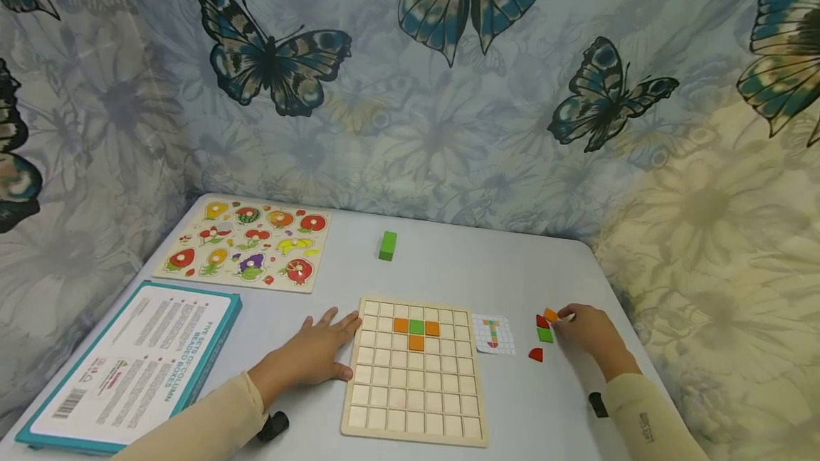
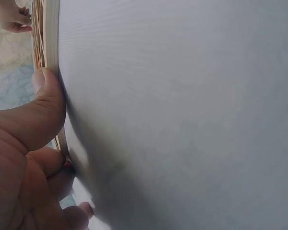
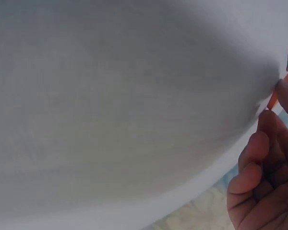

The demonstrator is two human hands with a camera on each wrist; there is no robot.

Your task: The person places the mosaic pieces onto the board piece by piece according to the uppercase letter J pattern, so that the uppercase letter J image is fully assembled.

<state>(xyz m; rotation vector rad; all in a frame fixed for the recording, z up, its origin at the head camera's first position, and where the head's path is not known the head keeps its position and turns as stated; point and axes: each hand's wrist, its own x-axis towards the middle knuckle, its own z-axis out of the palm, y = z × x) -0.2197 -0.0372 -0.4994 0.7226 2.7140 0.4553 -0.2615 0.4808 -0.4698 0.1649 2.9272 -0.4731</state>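
A wooden grid board point(image 1: 413, 400) lies on the table. Set in its upper cells are a green square tile point(image 1: 416, 326) and three orange ones, one of them just below the green point(image 1: 416, 343). My left hand point(image 1: 314, 348) rests at the board's left edge with spread fingers, thumb against its side in the left wrist view. Over to the right, my right hand point(image 1: 591, 333) pinches an orange tile point(image 1: 550, 315) between thumb and finger. Close by lie a red piece point(image 1: 542, 321), a green tile point(image 1: 545, 335) and a red rounded piece point(image 1: 536, 354).
A small pattern card point(image 1: 502, 340) lies against the board's right side. Behind stands a green block point(image 1: 387, 246). At left are a fruit puzzle board point(image 1: 237, 253) and a teal-edged box point(image 1: 128, 368). Butterfly-printed cloth point(image 1: 435, 134) rises behind the table.
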